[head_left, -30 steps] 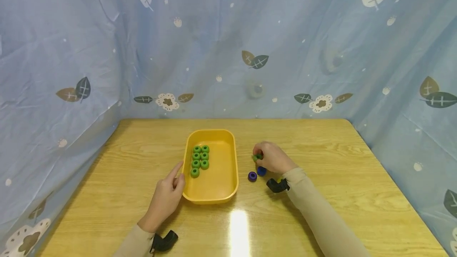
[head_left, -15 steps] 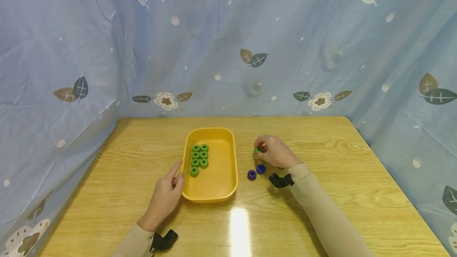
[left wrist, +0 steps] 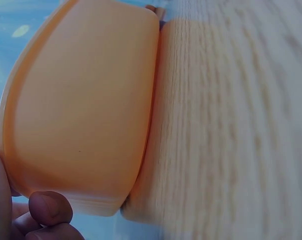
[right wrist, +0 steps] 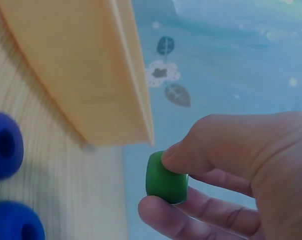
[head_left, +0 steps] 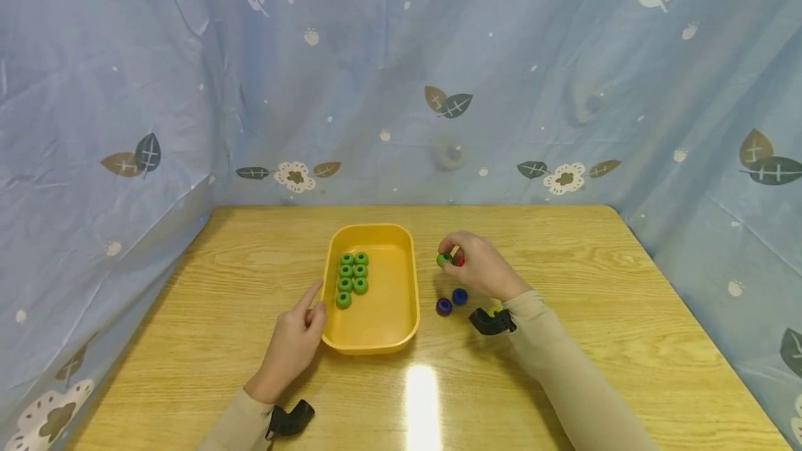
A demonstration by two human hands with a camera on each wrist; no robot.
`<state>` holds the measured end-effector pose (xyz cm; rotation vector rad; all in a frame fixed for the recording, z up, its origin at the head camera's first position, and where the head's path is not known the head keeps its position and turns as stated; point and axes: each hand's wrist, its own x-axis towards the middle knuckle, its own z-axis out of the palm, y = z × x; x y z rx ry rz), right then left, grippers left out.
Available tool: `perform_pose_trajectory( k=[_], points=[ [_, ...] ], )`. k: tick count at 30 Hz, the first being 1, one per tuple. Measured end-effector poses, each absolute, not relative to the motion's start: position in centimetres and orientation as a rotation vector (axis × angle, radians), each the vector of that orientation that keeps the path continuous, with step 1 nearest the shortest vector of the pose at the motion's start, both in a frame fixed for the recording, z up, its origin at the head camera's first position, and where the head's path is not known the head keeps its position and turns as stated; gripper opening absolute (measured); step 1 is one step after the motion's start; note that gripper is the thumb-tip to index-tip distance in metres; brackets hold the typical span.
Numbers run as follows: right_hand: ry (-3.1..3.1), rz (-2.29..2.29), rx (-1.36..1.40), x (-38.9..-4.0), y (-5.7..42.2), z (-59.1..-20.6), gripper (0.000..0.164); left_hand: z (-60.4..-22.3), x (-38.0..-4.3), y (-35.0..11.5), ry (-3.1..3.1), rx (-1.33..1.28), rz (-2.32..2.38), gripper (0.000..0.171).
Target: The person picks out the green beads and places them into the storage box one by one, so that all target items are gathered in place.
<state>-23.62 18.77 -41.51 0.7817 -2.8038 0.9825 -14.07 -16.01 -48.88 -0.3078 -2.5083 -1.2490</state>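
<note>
Green ring (head_left: 444,258) pinched in right hand (head_left: 477,271) above tabletop (head_left: 564,339), at 3 o'clock from yellow tray (head_left: 410,277); left hand (head_left: 293,343), fingers loose, steadying tray's 8 o'clock rim; likely mid-carry, needing a leftward move and drop beside seven rings (head_left: 351,278).

A small green plastic ring (head_left: 444,258) is pinched between thumb and fingers of the right hand (head_left: 477,268), lifted off the wooden counter (head_left: 564,339), just right of the yellow oval plastic tray (head_left: 376,336). Its rounded side faces outward, its hole hidden.
</note>
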Motion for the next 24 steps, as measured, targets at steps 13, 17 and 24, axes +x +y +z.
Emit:
perform_pose_trajectory(
  k=[13,17,24],
  points=[
    [-2.701,0.966,0.926,-22.1,16.4,-40.2,0.019,-48.9,-14.1,-16.1,-2.546,-0.273,-1.244,0.046],
    [-2.685,0.959,0.976,-21.7,15.3,-39.6,0.019,-48.8,-14.0,-16.1,-2.543,-0.281,-1.252,0.046],
    [-2.653,0.898,1.071,-21.4,13.4,-39.0,0.015,-48.9,-14.1,-16.2,-2.544,-0.291,-1.244,0.046]
  ],
)
